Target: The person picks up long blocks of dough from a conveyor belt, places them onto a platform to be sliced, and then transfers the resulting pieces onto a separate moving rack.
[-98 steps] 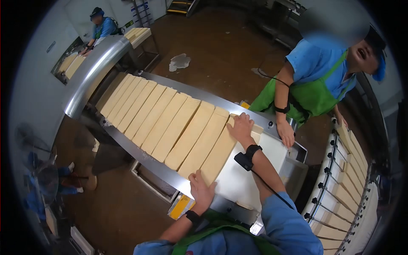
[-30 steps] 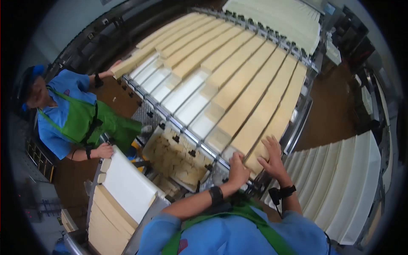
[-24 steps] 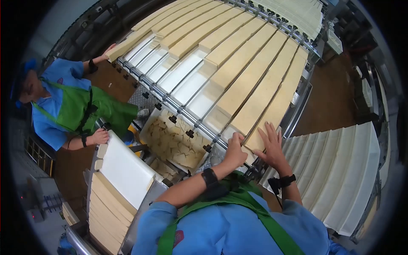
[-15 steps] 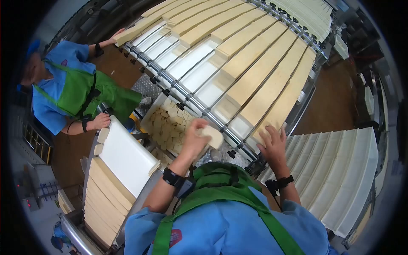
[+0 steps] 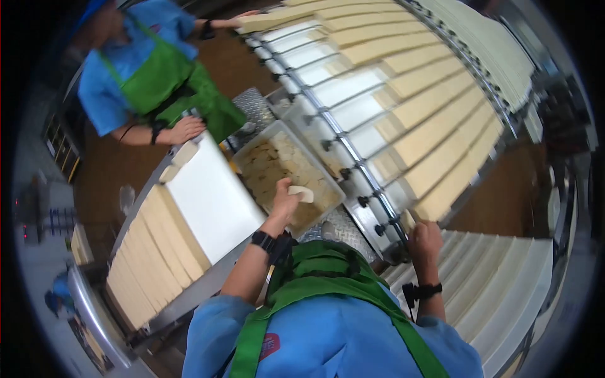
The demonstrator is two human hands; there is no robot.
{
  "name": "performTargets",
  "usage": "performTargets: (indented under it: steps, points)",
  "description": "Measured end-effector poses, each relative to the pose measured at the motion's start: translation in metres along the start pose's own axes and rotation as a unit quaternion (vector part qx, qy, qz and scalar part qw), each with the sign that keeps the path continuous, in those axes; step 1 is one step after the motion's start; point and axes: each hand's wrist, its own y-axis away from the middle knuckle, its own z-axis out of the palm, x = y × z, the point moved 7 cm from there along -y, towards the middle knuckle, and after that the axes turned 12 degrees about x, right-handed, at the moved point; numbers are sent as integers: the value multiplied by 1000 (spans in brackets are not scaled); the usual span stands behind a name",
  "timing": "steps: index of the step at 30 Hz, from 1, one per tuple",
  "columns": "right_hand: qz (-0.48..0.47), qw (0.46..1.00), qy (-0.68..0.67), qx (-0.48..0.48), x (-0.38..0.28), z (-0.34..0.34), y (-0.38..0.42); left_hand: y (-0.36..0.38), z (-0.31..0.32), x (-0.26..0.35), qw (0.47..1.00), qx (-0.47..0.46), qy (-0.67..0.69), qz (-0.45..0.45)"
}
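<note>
My left hand (image 5: 287, 205) is closed on a rounded, pale piece of dough (image 5: 304, 194), held over a plastic bin (image 5: 337, 200) of flat dough scraps (image 5: 268, 165). On the other side, my right hand (image 5: 426, 242) has its fingers curled round the near end of a long dough strip (image 5: 435, 205), at the corner of the slatted conveyor. The rest of that strip runs away from me, beside several similar dough strips (image 5: 403, 57) lying between metal divider rods.
A co-worker in a green apron (image 5: 167, 88) stands at the left, one hand on a dough strip, the other on a second conveyor (image 5: 211, 195) bearing more strips. A metal roller bar with black knobs (image 5: 343, 138) edges the conveyor. Ridged white trays (image 5: 485, 283) lie at my right.
The view has turned. My left hand with the dough piece has moved over the scrap bin. My right hand has gone from spread fingers on the strip to curled round its end.
</note>
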Motion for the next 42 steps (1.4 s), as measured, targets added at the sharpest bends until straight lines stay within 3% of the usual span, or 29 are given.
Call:
performTargets:
  steps: [1, 2, 3, 4, 6, 8, 9, 10, 12, 13, 14, 15, 16, 17, 21, 26, 32, 38, 40, 42]
  points:
    - [30, 996, -69, 57, -17, -15, -16, 1, -10, 2, 1000, 22, 9, -4]
    - [65, 982, -136, 110, -33, -27, -31, 6, -20, 13, 994, 46, -83, 55]
    - [78, 968, -199, 134, -54, -27, -49, 11, -32, 25, 976, 64, -177, 112]
    - [67, 967, -210, 130, -77, -14, -63, 19, -50, 36, 976, 78, -171, 107]
    - [87, 940, -328, 36, -119, 31, -85, 44, -80, 62, 988, 29, 1, 154]
    - [23, 968, -233, -93, -153, 93, -89, 51, -124, 47, 984, 35, 61, 164]
    - [2, 969, -155, -190, -163, 133, -86, 63, -153, 42, 980, 74, 69, 169]
    - [-31, 967, -169, -187, -178, 150, -88, 76, -185, 36, 974, 121, 80, 176]
    - [-119, 974, -156, -112, -216, 174, -101, 112, -254, 25, 909, 327, -53, 251]
    - [-102, 957, -191, -193, -242, 185, -112, 135, -283, 20, 866, 423, -133, 233]
    - [-131, 951, -206, -190, -277, 194, -126, 157, -304, 14, 812, 504, -212, 206]
    - [-177, 932, -264, -174, -315, 196, -135, 170, -319, 1, 801, 526, -206, 198]
    - [-220, 909, -317, -158, -352, 195, -144, 178, -330, -20, 797, 544, -232, 126]
    - [-237, 884, -363, -176, -393, 196, -154, 183, -332, -41, 792, 553, -254, 53]
    - [-354, 804, -446, -168, -555, 211, -178, 184, -333, -65, 835, 526, -163, 8]
    - [-402, 802, -419, -139, -678, 258, -180, 167, -336, -70, 848, 516, -119, 2]
    - [-418, 854, -259, -170, -710, 296, -181, 158, -338, -64, 879, 470, -83, 13]
    - [-448, 866, -140, -173, -722, 287, -176, 152, -332, -61, 879, 467, -98, -4]
    - [-454, 868, -149, -139, -720, 288, -175, 151, -330, -57, 879, 465, -103, -9]
    - [-452, 854, -177, -184, -716, 296, -176, 149, -325, -54, 878, 467, -108, -13]
